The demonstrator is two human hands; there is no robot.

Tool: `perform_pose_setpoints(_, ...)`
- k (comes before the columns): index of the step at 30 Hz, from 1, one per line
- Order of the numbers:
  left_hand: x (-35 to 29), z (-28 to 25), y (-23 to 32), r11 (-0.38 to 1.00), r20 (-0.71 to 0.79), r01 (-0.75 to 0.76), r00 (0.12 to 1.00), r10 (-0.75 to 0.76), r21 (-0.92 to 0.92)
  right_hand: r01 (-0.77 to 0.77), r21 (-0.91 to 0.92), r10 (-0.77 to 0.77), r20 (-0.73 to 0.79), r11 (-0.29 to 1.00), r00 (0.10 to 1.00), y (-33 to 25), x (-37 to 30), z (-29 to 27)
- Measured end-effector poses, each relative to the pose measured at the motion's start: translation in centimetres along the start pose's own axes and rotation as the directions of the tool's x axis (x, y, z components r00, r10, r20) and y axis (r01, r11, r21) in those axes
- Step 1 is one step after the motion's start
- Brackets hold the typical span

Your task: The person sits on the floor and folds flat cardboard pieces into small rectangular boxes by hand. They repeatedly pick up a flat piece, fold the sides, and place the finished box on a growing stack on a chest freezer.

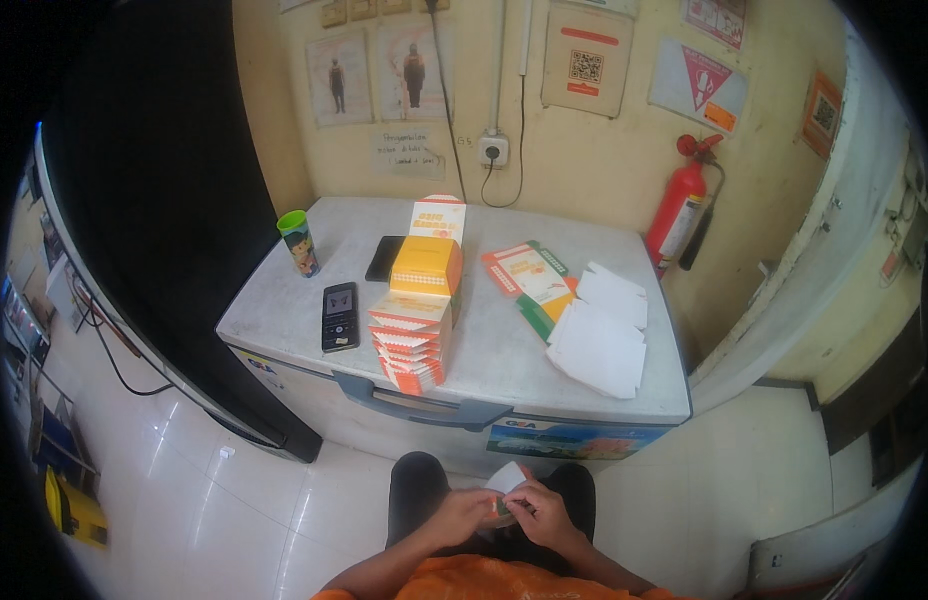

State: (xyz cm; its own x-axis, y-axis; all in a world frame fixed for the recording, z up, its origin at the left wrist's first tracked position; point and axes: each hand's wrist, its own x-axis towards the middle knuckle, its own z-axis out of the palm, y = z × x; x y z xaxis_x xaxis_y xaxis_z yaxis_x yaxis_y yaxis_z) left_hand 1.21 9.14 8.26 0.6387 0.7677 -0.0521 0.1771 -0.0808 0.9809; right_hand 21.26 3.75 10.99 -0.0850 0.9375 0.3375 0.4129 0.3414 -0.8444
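Above my lap, my left hand (462, 517) and my right hand (542, 513) are both closed on a small cardboard box (508, 478) with a white flap standing up and orange and green printed sides. My left fingers wrap its left side, while my right fingers pinch near its top edge. Much of the box is hidden behind my fingers. In front of me, on a chest freezer lid (484, 385), stands a stack of nested orange, yellow and white folded boxes (416, 325). Flat unfolded box blanks (609, 325) lie to the right, some white side up, one with its printed side (532, 272) showing.
Left of the stack lie a phone (340, 318) with a lit screen and a dark flat object (384, 260). A green-rimmed cup (299, 245) stands at the far left of the lid. The freezer handle (424, 405) juts toward my knees. A red fire extinguisher (678, 208) hangs at the right.
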Motion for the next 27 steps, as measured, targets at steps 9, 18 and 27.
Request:
perform_pose_setpoints(9, -0.1, 0.0, -0.1, 0.997, -0.003, -0.082, 0.997, 0.082, 0.014, 0.049, -0.029, -0.049, 0.027, 0.998, 0.998, 0.2, 0.3, -0.3)
perform_pose_setpoints(18, 0.1, 0.0, 0.5, 0.979, -0.028, -0.198, 0.980, 0.199, 0.054, 0.070, -0.012, -0.071, -0.049, 0.997, 0.996, -0.1, -0.1, 0.0)
perform_pose_setpoints(27, -0.2, -0.2, 1.5, 0.979, -0.033, -0.166, 0.985, 0.171, 0.118, 0.051, -0.040, -0.051, -0.010, 0.998, 0.999, -0.7, 0.4, -0.4)
